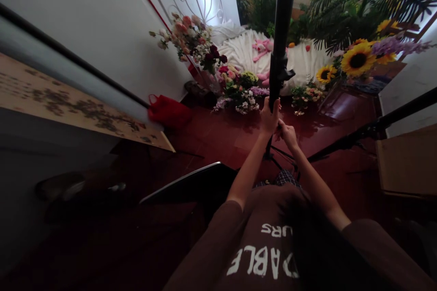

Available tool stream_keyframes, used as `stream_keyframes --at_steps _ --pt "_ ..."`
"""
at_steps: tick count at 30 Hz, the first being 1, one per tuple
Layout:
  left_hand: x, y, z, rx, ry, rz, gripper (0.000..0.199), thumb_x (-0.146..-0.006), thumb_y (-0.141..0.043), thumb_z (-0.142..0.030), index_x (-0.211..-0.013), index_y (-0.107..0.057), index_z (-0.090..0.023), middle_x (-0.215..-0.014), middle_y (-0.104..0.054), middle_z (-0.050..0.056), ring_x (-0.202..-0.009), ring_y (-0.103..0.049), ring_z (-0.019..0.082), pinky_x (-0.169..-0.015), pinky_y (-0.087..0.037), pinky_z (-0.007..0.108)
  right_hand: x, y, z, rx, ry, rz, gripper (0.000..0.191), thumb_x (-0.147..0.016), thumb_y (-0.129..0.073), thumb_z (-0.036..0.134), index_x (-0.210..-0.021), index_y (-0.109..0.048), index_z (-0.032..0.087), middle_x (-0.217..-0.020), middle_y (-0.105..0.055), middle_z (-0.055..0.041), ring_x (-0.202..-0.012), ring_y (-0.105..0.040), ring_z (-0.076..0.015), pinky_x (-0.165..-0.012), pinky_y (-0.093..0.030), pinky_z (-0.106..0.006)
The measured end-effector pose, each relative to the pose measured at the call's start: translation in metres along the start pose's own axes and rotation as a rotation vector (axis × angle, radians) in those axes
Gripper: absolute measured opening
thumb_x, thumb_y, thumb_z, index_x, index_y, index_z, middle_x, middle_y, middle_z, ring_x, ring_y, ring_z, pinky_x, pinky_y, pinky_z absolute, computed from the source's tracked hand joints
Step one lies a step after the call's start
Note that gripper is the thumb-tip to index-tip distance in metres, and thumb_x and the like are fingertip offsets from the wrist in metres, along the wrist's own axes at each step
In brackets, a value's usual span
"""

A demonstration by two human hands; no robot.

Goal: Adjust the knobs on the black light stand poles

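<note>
A tall black stand pole (282, 22) rises upright in front of me, with a clamp knob (286, 74) partway up. My left hand (269, 117) is wrapped round the pole just below that knob, thumb raised along it. Slightly lower and to the right, my right hand (287, 133) is closed at the pole's lower section, its fingertips pressed together. What those fingertips grip is too small and dark to make out. Below my hands, the legs of the stand spread near the floor.
Flower bouquets (235, 86) and a white-covered bed (235, 47) lie ahead. Sunflowers (358, 60), another black pole (403, 111) and a cardboard box (408, 161) are on the right. A red bag (169, 111) and a long printed panel (82, 107) are on the left.
</note>
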State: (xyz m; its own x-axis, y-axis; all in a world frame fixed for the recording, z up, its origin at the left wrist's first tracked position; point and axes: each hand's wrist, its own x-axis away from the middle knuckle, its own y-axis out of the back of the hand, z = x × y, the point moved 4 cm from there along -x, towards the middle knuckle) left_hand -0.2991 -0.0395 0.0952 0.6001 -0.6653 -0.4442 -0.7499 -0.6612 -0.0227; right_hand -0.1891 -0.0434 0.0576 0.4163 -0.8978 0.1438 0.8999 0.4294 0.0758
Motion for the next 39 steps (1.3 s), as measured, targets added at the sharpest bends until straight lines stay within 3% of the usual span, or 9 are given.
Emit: stream_keyframes --at_steps 5,8,11,15,20,25,29,33,39 --pt "0.032 0.005 0.012 -0.12 0.03 -0.058 0.053 -0.096 -0.034 -0.063 -0.122 -0.057 -0.023 -0.113 -0.068 0.011 -0.105 -0.064 0.019 -0.096 -0.049 0.036 0.002 0.005 -0.012 -0.025 -0.089 0.051 0.069 -0.075 -0.052 0.083 -0.052 -0.057 0.018 -0.047 -0.062 -0.0065 -0.04 -0.058 -0.015 -0.044 -0.048 -0.025" --pt "0.055 0.008 0.02 -0.154 0.025 -0.078 0.057 -0.098 -0.028 -0.059 -0.137 -0.048 -0.023 -0.14 -0.056 0.013 -0.135 -0.049 0.022 -0.115 -0.037 0.041 0.014 0.01 -0.038 -0.04 -0.081 0.04 0.066 -0.071 -0.056 0.083 -0.059 -0.062 0.018 -0.053 -0.066 -0.0054 -0.047 -0.064 -0.0177 -0.049 -0.053 -0.028" --pt "0.086 0.008 0.031 -0.201 0.093 -0.103 0.054 -0.101 -0.028 -0.052 -0.145 -0.04 -0.023 -0.151 -0.044 0.013 -0.145 -0.038 0.022 -0.121 -0.03 0.044 0.034 0.023 -0.075 -0.072 -0.141 0.104 0.066 -0.065 -0.061 0.083 -0.072 -0.069 0.019 -0.06 -0.07 -0.005 -0.051 -0.067 -0.0196 -0.053 -0.056 -0.031" --pt "0.139 -0.007 0.054 -0.241 0.302 -0.133 0.061 -0.097 -0.042 -0.044 -0.151 -0.028 -0.02 -0.157 -0.029 0.018 -0.15 -0.029 0.028 -0.123 -0.026 0.049 0.063 0.07 -0.119 -0.022 -0.221 0.053 0.056 -0.065 -0.071 0.073 -0.079 -0.073 0.019 -0.071 -0.076 -0.0077 -0.062 -0.073 -0.0216 -0.06 -0.059 -0.031" --pt "0.187 -0.059 0.066 -0.116 0.412 0.112 0.057 -0.093 -0.052 -0.037 -0.144 -0.034 -0.018 -0.148 -0.032 0.021 -0.135 -0.047 0.027 -0.115 -0.039 0.048 0.081 0.144 -0.142 -0.026 -0.261 -0.174 0.046 -0.072 -0.07 0.064 -0.082 -0.068 0.019 -0.071 -0.076 -0.0076 -0.058 -0.071 -0.0187 -0.055 -0.056 -0.028" --pt "0.19 -0.115 0.052 -0.02 0.36 0.392 0.043 -0.095 -0.047 -0.043 -0.128 -0.046 -0.015 -0.132 -0.045 0.019 -0.116 -0.057 0.023 -0.108 -0.045 0.045 0.09 0.213 -0.129 -0.078 -0.194 -0.515 0.036 -0.085 -0.056 0.06 -0.084 -0.053 0.024 -0.062 -0.072 -0.0025 -0.051 -0.068 -0.0171 -0.051 -0.054 -0.027" --pt "0.175 -0.165 0.026 0.079 0.164 0.628 0.047 -0.095 -0.046 -0.051 -0.126 -0.047 -0.016 -0.128 -0.053 0.018 -0.117 -0.057 0.024 -0.107 -0.044 0.045 0.101 0.263 -0.099 -0.111 -0.05 -0.73 0.035 -0.09 -0.044 0.06 -0.083 -0.048 0.025 -0.06 -0.07 0.0006 -0.048 -0.066 -0.0158 -0.048 -0.052 -0.026" --pt "0.163 -0.208 -0.001 0.196 -0.023 0.759 0.048 -0.094 -0.051 -0.05 -0.129 -0.047 -0.018 -0.128 -0.057 0.017 -0.119 -0.058 0.024 -0.107 -0.044 0.044 0.104 0.289 -0.071 -0.091 -0.106 -0.672 0.052 -0.088 -0.04 0.069 -0.079 -0.059 0.022 -0.063 -0.07 -0.0046 -0.048 -0.062 -0.0157 -0.046 -0.051 -0.027" --pt "0.16 -0.24 -0.009 0.219 -0.021 0.818 0.035 -0.094 -0.054 -0.041 -0.121 -0.052 -0.019 -0.111 -0.066 0.013 -0.103 -0.065 0.021 -0.093 -0.05 0.036 0.102 0.293 -0.049 -0.044 -0.111 -0.582 0.054 -0.066 -0.073 0.072 -0.078 -0.064 0.02 -0.073 -0.072 -0.0043 -0.053 -0.056 -0.0111 -0.05 -0.049 -0.024"
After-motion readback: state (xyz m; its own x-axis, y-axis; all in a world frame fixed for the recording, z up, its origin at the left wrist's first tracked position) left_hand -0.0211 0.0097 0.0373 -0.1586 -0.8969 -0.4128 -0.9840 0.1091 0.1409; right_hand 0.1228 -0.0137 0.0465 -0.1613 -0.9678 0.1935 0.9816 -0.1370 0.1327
